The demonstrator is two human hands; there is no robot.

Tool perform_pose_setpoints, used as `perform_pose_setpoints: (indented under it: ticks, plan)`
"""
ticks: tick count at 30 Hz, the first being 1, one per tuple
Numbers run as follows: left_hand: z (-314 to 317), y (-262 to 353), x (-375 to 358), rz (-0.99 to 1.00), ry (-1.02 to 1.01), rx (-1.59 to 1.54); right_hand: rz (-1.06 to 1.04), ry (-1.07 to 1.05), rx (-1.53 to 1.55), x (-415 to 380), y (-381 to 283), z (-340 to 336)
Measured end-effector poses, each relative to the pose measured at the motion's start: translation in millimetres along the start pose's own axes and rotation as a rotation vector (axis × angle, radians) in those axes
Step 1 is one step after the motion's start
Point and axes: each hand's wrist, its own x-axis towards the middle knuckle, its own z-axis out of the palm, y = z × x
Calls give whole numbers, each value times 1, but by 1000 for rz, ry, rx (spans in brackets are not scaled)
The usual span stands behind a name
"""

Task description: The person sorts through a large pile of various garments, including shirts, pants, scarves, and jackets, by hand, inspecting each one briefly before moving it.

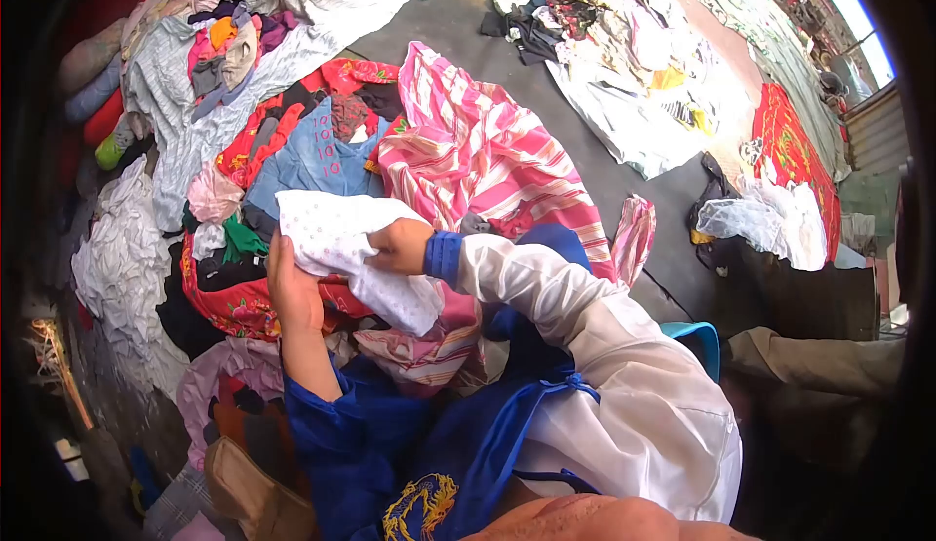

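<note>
A white cloth with small faint prints is held up between my hands, in front of my chest. My left hand is upright at the cloth's left edge, its palm against the fabric, with the fingertips partly hidden. My right hand has its fingers curled on the cloth's right part, pinching it. The lower end of the cloth hangs toward my lap. Just beyond it lie a blue denim piece and a pink and white striped cloth.
White cloths are heaped at the left, below a pile of coloured pieces. More clothes lie on a sheet at the top right. A clear plastic bag and a red patterned cloth are at the right.
</note>
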Motion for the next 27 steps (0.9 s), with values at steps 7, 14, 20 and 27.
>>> perform_pose_setpoints:
  ticks: [7,14,20,27]
  plan:
    - [1,0,3,35,11,286,482,451,674,-9,114,-227]
    - [4,-13,-1,44,-16,463,232,1407,454,-148,202,-369]
    - [11,-40,-2,-35,-126,624,990,772,358,-235,313,-79]
    - [17,-62,1,-143,-162,722,1294,388,-87,-260,341,69]
